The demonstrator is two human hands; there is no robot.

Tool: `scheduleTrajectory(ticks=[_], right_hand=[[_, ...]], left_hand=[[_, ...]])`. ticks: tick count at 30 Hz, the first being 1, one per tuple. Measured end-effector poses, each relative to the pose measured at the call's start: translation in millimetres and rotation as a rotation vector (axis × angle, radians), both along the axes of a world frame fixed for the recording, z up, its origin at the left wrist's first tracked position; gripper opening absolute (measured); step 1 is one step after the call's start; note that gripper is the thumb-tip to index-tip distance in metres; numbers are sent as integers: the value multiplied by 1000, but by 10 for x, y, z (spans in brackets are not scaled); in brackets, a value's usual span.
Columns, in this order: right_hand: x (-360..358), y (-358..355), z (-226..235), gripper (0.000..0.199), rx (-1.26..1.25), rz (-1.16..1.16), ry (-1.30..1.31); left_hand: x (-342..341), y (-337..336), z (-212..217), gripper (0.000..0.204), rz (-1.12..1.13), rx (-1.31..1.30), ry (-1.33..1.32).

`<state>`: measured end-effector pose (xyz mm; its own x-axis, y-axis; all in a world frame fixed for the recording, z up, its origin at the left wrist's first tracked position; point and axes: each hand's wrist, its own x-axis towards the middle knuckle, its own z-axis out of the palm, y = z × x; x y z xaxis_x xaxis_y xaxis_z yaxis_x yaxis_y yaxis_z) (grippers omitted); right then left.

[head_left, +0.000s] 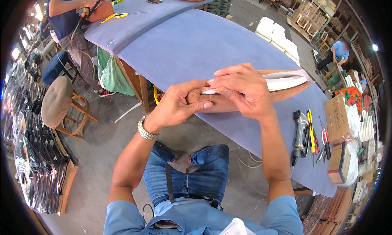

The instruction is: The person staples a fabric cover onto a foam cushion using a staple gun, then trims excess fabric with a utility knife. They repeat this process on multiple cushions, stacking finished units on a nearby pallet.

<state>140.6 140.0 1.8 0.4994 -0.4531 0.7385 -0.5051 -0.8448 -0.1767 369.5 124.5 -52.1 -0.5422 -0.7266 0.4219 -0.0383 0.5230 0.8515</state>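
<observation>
The head camera looks down on a person who sits at a long workbench covered with blue-grey cloth (196, 43). Both hands meet at the near end of a long cushion piece in brown fabric (228, 102), which lies across the bench edge in front of the person and reaches away to the right. The left hand (179, 104) is closed around the end of the cushion piece, with the thumb pressed along its lower side; a metal wristwatch (146, 131) sits on that wrist. The right hand (245, 90) comes from above and pinches the fabric at the same end, its fingers bent over a small spot of white padding that shows there. Farther right, white foam (286, 80) is visible along the open top of the cushion piece. On the bench to the right of the right forearm lie a staple gun (300, 133), a yellow cutter (311, 131) and scissors with red handles (325, 139), all near each other but well apart from the hands. A cardboard box (337, 118) stands beside these tools. At the far left end of the bench another person in a dark blue shirt (63, 12) works on a brown piece, and a round padded stool (57, 102) stands on the floor at the left.
</observation>
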Motion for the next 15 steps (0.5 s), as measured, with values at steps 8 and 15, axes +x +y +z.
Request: scheduleTrajectory(ticks=[8, 15], right_hand=[[-61, 107, 36, 11, 114, 165, 66], [-45, 324, -37, 14, 95, 201, 47]], left_hand=[[6, 53, -87, 51, -121, 112, 96], [-43, 125, -421, 64, -102, -21, 186]])
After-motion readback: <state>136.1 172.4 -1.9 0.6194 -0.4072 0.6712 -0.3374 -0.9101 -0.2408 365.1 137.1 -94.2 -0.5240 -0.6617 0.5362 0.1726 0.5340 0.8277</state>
